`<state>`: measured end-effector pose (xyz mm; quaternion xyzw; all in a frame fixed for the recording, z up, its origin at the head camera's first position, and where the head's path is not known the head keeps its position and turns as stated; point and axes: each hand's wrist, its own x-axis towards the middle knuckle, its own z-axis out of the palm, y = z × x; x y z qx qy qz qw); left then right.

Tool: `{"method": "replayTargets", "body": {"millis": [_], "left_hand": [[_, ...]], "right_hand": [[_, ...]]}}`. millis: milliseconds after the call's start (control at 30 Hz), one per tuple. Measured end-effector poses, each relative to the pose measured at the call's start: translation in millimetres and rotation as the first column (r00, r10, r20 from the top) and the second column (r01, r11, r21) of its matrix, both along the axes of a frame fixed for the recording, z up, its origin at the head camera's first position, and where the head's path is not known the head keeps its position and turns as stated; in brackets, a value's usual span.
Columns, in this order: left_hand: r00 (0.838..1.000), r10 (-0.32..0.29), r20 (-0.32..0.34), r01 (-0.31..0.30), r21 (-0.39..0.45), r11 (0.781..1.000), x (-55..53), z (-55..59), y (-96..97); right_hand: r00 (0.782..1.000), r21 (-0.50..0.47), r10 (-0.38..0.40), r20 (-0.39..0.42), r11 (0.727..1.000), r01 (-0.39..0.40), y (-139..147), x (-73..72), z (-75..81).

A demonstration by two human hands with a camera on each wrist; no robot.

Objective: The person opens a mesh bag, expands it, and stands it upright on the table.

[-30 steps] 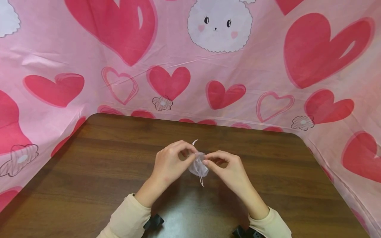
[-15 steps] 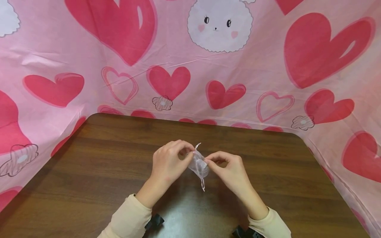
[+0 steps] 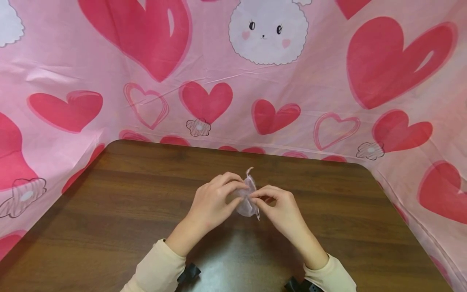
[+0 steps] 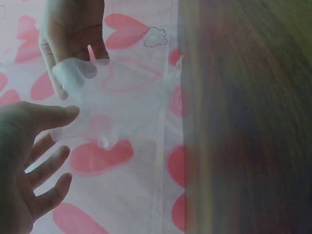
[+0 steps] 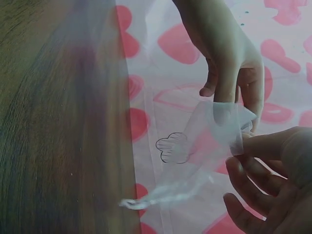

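Note:
A small sheer white drawstring pouch (image 3: 246,207) is held up between the two hands above the table, cords trailing from its sides. My right hand (image 3: 279,202) pinches the pouch's edge between thumb and fingertips, as the right wrist view of the pouch (image 5: 195,156) also shows. My left hand (image 3: 215,200) has its thumb and fingers spread apart. In the right wrist view, one finger of the left hand (image 5: 229,63) shows through the sheer cloth at the pouch's mouth; whether it touches the inside I cannot tell.
A dark brown wooden table (image 3: 127,202) lies under the hands. Pink cloth with red hearts (image 3: 208,101) stands upright around its back and sides. A black wrist device (image 3: 189,273) is on the left wrist, and another (image 3: 300,285) on the right.
The left hand goes from pinching the pouch to spreading thumb and fingers, and shifts slightly right. The pouch has turned, its cords swinging rightward. The right hand keeps pinching it.

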<state>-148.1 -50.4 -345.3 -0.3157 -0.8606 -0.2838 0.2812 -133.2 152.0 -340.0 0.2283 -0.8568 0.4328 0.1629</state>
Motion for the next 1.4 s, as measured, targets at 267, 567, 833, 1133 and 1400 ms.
{"method": "replayTargets", "body": {"millis": [267, 567, 833, 1133, 1400], "left_hand": [[0.998, 0.067, -0.009, -0.067, -0.050, 0.996, 2.2, 1.1, 0.1], [0.982, 0.189, 0.008, -0.189, 0.018, 0.982, 3.4, 2.9, -0.5], [0.973, 0.230, -0.009, -0.228, 0.088, 0.970, 2.7, 1.7, -0.5], [0.960, 0.278, -0.040, -0.274, 0.081, 0.958, 2.5, 0.8, -2.2], [0.963, 0.267, 0.025, -0.268, 0.048, 0.962, 3.4, 1.3, -1.7]], "right_hand": [[1.000, 0.004, 0.027, 0.015, 1.000, -0.027, -0.5, 0.7, -0.1], [1.000, 0.008, 0.006, 0.030, 1.000, -0.006, -0.7, 1.8, -0.7], [0.998, 0.038, -0.036, 0.056, 0.999, 0.034, -1.3, 2.4, -0.8], [0.993, 0.012, -0.110, -0.034, 0.994, 0.111, -1.1, 1.7, -0.3], [0.987, -0.014, -0.132, -0.087, 0.991, 0.131, -1.0, 0.4, -1.4]]}}
